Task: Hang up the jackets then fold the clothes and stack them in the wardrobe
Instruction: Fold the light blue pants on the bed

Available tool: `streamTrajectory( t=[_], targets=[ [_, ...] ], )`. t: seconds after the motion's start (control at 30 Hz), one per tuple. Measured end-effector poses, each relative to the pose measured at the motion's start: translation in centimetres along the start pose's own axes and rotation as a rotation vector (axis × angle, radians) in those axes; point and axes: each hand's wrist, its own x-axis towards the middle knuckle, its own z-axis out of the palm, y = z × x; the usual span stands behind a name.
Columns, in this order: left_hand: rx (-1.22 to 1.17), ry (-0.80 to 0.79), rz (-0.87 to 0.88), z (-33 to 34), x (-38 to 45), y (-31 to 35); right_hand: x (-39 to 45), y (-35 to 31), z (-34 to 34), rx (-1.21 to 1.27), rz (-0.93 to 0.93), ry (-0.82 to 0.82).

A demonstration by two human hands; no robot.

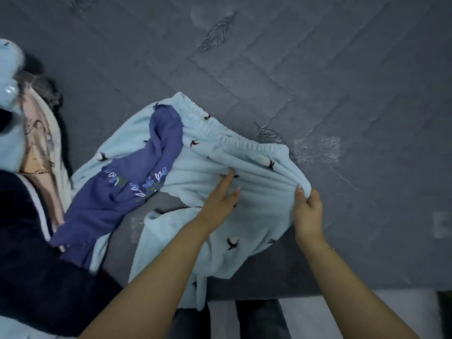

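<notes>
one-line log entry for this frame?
phase: folding | right hand: pinches light blue fleece pants | left hand: flat on pants | purple garment: overlapping pants | surface: grey bed

Grey quilted bed (318, 69) with feather stitching, stretching out past both hands. Light blue fleece pants (220, 148) spread right under the hands, purple top (117, 192) draped just left of them, heap of clothes (36, 143) further left.

Single head cam, wide-angle, looking steeply down at the bed (318, 69) from its near edge. Close range: both forearms enter from the bottom of frame and reach over the bed. Bed fills most of the view; strip of floor (342, 314) below its near edge. No second view.
</notes>
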Motion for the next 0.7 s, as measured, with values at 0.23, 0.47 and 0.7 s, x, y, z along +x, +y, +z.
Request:
streamTrajectory(
  t=[0.23, 0.47, 0.7],
  targets=[
    [-0.005, -0.114, -0.032, 9.9, 0.3, 1.4, 0.9, -0.7, -7.5, -0.231, -0.056, 0.032],
    [0.097, 0.36, 0.02, 6.2, -2.7, 2.6, -2.6, -0.7, -4.5, -0.816, -0.288, -0.117],
    [0.362, 0.927, -0.455, -8.6, -5.7, -4.9, -7.2, -0.6, 5.5, -0.756, -0.483, -0.634]
  ],
)
